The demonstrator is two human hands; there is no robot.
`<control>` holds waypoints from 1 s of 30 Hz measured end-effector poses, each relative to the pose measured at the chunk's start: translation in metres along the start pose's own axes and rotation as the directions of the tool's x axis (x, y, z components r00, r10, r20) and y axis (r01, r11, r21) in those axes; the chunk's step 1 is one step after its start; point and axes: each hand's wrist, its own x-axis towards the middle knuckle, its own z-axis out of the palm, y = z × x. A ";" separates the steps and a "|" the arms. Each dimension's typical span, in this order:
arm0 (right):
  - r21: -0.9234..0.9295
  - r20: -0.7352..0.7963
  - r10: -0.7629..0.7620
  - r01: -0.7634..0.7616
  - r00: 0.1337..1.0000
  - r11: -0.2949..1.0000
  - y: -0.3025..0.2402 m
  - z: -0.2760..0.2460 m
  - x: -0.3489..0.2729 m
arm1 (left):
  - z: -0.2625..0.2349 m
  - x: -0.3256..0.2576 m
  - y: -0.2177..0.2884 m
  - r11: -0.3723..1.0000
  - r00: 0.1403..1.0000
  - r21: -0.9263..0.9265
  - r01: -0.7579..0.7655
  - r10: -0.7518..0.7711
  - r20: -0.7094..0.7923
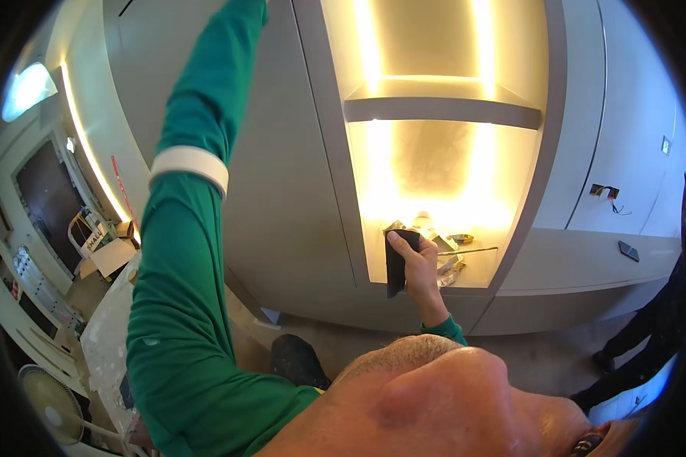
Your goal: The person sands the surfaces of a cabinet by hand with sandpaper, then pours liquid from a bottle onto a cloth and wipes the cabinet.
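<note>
My right hand (419, 265) is closed on a dark, flat, flexible sheet (395, 266), its thumb pressed on the face. The sheet looks like sandpaper, but I cannot be sure of the kind. Hand and sheet are in front of the lit niche's bottom shelf, where small items and crumpled wrapping (450, 270) lie next to a thin rod (469, 250). My left arm (177, 251), in a green sleeve with a white band (190, 167), reaches up along the grey cabinet panel (282, 167). The left hand lies beyond the top edge, so its fingers are hidden.
A lit niche has a middle shelf (442, 111). Wires hang from a wall socket opening (605, 192) on the right, above a ledge (579, 266) with a small dark object (628, 250). Another person's dark-clothed legs (640, 335) stand there. A fan (52, 407) and cardboard box (113, 257) are at left.
</note>
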 end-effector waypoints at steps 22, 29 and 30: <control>-0.006 -0.069 0.153 -0.153 0.986 0.988 0.040 -0.017 -0.029 | -0.004 -0.136 0.012 0.976 0.988 -0.149 -0.156 0.152 -0.039; 0.046 -0.119 0.170 -0.166 0.978 0.985 0.048 -0.033 -0.053 | -0.025 -0.177 0.021 0.972 0.985 -0.159 -0.173 0.175 0.001; 0.039 -0.135 0.176 -0.172 0.975 0.984 0.047 -0.037 -0.053 | -0.019 -0.150 0.023 0.984 0.992 -0.128 -0.125 0.127 0.009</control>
